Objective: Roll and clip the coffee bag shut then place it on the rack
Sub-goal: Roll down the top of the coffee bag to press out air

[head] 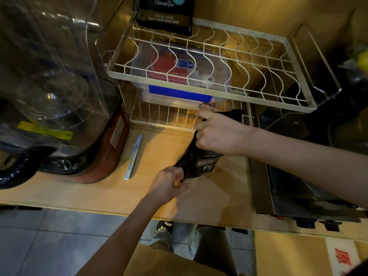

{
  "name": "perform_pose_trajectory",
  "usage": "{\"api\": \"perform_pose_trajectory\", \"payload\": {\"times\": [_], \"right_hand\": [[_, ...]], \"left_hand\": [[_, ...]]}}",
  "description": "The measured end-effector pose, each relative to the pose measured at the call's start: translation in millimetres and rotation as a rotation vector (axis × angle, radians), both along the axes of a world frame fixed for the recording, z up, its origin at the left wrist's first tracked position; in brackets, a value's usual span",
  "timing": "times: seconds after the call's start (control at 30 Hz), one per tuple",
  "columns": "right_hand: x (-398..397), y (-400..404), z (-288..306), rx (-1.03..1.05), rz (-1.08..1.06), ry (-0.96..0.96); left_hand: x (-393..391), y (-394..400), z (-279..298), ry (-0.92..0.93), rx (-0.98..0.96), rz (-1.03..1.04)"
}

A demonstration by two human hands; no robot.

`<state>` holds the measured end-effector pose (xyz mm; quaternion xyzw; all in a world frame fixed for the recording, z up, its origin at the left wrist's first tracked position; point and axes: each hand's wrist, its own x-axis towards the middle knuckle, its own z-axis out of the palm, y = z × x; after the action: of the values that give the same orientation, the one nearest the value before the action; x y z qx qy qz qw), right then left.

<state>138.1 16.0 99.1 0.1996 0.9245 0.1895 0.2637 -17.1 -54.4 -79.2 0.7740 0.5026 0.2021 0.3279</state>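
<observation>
- A wooden counter (95,193) is glowing under warm yellow light.
- Grey floor tiles (49,242) are showing below its front edge.
- A wooden wall (249,12) is standing behind.
- A blender (47,96) is sitting on the left.

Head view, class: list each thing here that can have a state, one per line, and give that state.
Coffee bag: on the counter, top not yet clipped, held at both ends.
Clip: lying loose on the counter, untouched.
Left hand: grip on the bag's lower corner.
Right hand: grip on the bag's top.
Rack: top tier holds another black bag at the back.
</observation>
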Motion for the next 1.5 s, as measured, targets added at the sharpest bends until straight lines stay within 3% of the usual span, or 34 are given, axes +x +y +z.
{"api": "perform_pose_trajectory", "payload": {"times": [0.2, 0.3, 0.47, 0.63, 0.73, 0.83, 0.97, 1.07, 1.23, 1.37, 1.5], "right_hand": [[6, 4, 7, 0.036, 0.1, 0.148], [6, 0, 8, 0.015, 0.102, 0.192], [12, -5, 9, -0.128, -0.009, 0.333], [8, -13, 24, -0.286, -0.235, 0.247], [-2, -14, 27, -0.278, -0.257, 0.355], [-13, -12, 21, -0.14, -0.293, 0.176], [-31, -12, 10, -0.179, -0.459, -0.083], [-26, -8, 6, -0.185, -0.448, -0.027], [-6, -11, 8, -0.229, -0.559, 0.21], [-8, -18, 4, -0.206, -0.549, 0.228], [-7, -19, 3, -0.22, -0.543, 0.226]], "left_hand": [[3, -4, 1, -0.064, 0.081, 0.214], [16, 1, 8, -0.168, 0.026, 0.239], [20, 9, 9, -0.192, 0.008, 0.279], [22, 6, 10, -0.147, 0.077, 0.239], [25, 4, 10, -0.112, 0.09, 0.226], [27, 2, 10, -0.109, 0.109, 0.212], [32, 1, 12, -0.055, 0.191, 0.178], [34, 1, 12, -0.029, 0.201, 0.202], [30, -5, 8, -0.089, 0.168, 0.249], [28, -6, 10, -0.116, 0.111, 0.219], [18, 0, 20, -0.44, -0.174, 0.234]]}}
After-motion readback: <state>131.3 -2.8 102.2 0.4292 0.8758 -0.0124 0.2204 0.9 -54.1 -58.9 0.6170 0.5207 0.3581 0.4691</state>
